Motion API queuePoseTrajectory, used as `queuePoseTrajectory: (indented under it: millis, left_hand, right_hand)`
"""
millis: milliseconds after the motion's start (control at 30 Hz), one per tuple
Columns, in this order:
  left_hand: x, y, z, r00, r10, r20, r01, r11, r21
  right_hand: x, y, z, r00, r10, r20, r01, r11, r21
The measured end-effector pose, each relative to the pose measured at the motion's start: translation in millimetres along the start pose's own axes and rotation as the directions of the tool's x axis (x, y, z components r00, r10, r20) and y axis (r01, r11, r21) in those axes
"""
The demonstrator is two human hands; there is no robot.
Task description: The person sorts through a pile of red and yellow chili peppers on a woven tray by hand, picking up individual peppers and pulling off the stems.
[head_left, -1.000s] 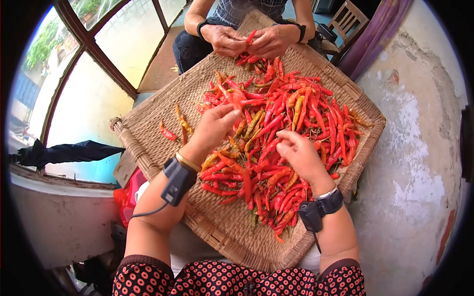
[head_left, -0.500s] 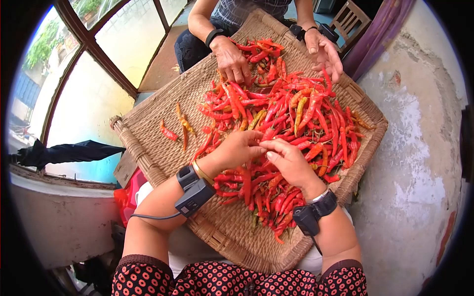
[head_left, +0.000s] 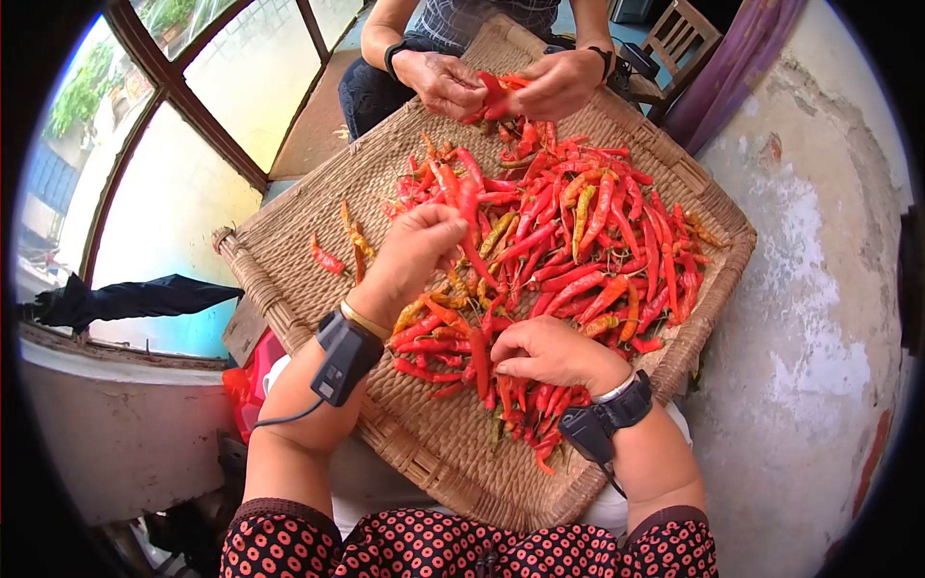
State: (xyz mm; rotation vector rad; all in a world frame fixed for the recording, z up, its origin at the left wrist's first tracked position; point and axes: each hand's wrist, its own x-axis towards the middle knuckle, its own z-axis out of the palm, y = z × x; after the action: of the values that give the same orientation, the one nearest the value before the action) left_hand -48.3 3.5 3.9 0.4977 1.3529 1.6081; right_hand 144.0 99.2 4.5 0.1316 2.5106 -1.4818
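Observation:
A large heap of red chili peppers [head_left: 597, 241], with a few orange and yellowish ones, lies on a woven tray [head_left: 289, 260]. Over the heap's left part, my left hand [head_left: 409, 255] is closed in a pinch, with a red chili pepper [head_left: 469, 207] at its fingertips. My right hand [head_left: 559, 354] is lower on the heap, palm down with its fingers curled together among the peppers. Whatever those fingers hold, if anything, is hidden. Both my wrists carry a black strapped device.
Across the tray, another person's hands [head_left: 554, 85] hold several red peppers. A few loose peppers [head_left: 326, 256] lie on the tray's left side. A folded black umbrella [head_left: 145, 301] is by the window; a rough wall [head_left: 790, 289] stands right, a wooden chair [head_left: 679, 48] behind.
My hands have separated: the left moved up and left to a red pepper, the right moved down onto the heap. The other person's hands rose together with peppers.

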Motion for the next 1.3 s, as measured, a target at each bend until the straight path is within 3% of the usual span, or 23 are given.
queuePoseTrajectory:
  millis: [33,67,167,233,267,300,333,367,433,467,567,800,867,900,967,1033,1067,1100,1133,1167,1200,1267,1300]
  left_hand:
    - [4.2,0.8,-5.8,0.998,0.061,-0.027,-0.063,0.995,-0.073]
    - [8.2,3.5,-9.6,0.996,0.084,-0.044,-0.092,0.964,-0.248]
    - [3.2,10.6,0.5,0.98,0.047,-0.194,-0.098,0.961,-0.26]
    - [5.8,-3.2,-1.8,0.973,0.015,-0.229,-0.046,0.99,-0.131]
    - [4.1,-9.5,1.2,0.997,0.071,-0.024,-0.066,0.984,0.164]
    - [0.9,-12.9,5.1,0.98,0.062,0.19,-0.14,0.89,0.433]
    - [-6.4,-8.1,9.9,0.957,-0.003,0.289,-0.205,0.696,0.689]
    - [-10.5,-11.6,11.0,0.957,-0.004,0.291,-0.206,0.697,0.687]
    - [-20.0,-15.8,15.4,0.858,0.001,0.513,-0.502,0.203,0.841]
    - [-26.3,-13.6,19.0,0.889,-0.084,0.45,-0.436,0.142,0.889]
    - [-35.5,-7.3,20.7,0.795,-0.216,0.567,-0.535,0.191,0.823]
    - [-32.6,-13.1,15.6,0.784,-0.186,0.592,-0.568,0.169,0.806]
    - [-29.2,-3.4,12.6,0.723,-0.272,0.636,-0.535,0.362,0.763]
    - [-28.1,1.0,10.8,0.722,-0.272,0.636,-0.536,0.361,0.763]
    - [-26.0,10.5,6.2,0.778,-0.224,0.587,-0.364,0.6,0.712]
    - [-23.1,19.4,3.8,0.8,-0.244,0.549,-0.312,0.612,0.727]
    - [-22.5,22.7,3.7,0.849,-0.259,0.461,-0.154,0.713,0.684]
    - [-21.8,25.6,3.4,0.884,-0.287,0.37,0.003,0.793,0.609]
    - [-17.4,20.6,-0.9,0.891,-0.261,0.372,-0.012,0.805,0.593]
    - [-16.2,18.8,-0.8,0.891,-0.26,0.372,-0.014,0.803,0.595]
    - [-16.3,16.7,0.8,0.901,-0.244,0.358,-0.023,0.798,0.602]
    - [-16.7,15.3,2.9,0.918,-0.22,0.331,-0.025,0.799,0.601]
    - [-16.0,16.4,1.9,0.918,-0.22,0.33,-0.026,0.797,0.603]
  right_hand:
    - [-0.7,0.3,2.0,1.0,0.007,0.003,-0.007,0.996,-0.091]
    - [-1.7,-0.6,1.8,1.0,-0.007,-0.028,0.006,0.999,-0.043]
    - [-4.6,-1.0,-3.1,0.983,-0.107,-0.15,0.073,0.973,-0.218]
    - [-6.5,2.2,-3.9,0.968,-0.166,-0.188,0.108,0.952,-0.287]
    - [-7.8,1.4,-4.7,0.958,-0.142,-0.249,0.063,0.951,-0.302]
    - [-8.9,0.4,-5.2,0.943,-0.119,-0.311,0.016,0.949,-0.314]
    - [-9.4,-0.6,-5.3,0.934,-0.06,-0.351,-0.057,0.947,-0.315]
    - [-10.1,1.4,-5.4,0.934,-0.057,-0.352,-0.061,0.947,-0.314]
    - [-11.5,6.9,-5.8,0.919,-0.053,-0.39,-0.126,0.9,-0.418]
    - [-12.2,6.7,-6.0,0.918,-0.051,-0.392,-0.128,0.9,-0.418]
    - [-13.3,7.6,-4.8,0.941,-0.015,-0.339,-0.16,0.861,-0.482]
    - [-27.3,15.0,-8.0,0.963,-0.107,-0.247,-0.063,0.804,-0.592]
    - [-28.2,16.1,-8.7,0.96,-0.106,-0.26,-0.082,0.78,-0.621]
    - [-26.9,14.8,-9.7,0.968,0.007,-0.249,-0.163,0.774,-0.612]
    - [-25.5,11.5,-10.2,0.964,0.117,-0.237,-0.241,0.758,-0.606]
    - [-24.3,7.8,-11.0,0.958,0.072,-0.276,-0.223,0.793,-0.566]
    - [-22.2,7.1,-10.9,0.958,0.068,-0.278,-0.221,0.793,-0.567]
    - [-19.2,6.9,-10.5,0.937,-0.065,-0.344,-0.119,0.866,-0.487]
    - [-16.4,6.1,-10.2,0.889,-0.187,-0.419,-0.001,0.913,-0.409]
    - [-14.5,2.6,-9.8,0.887,-0.19,-0.421,0.001,0.912,-0.409]
    - [-13.3,-2.6,-9.4,0.884,-0.096,-0.457,0.022,0.986,-0.164]
    - [-12.1,-4.1,-8.7,0.903,0.059,-0.426,0.065,0.961,0.27]
    - [-12.5,-7.0,-8.1,0.902,0.056,-0.428,0.068,0.961,0.27]
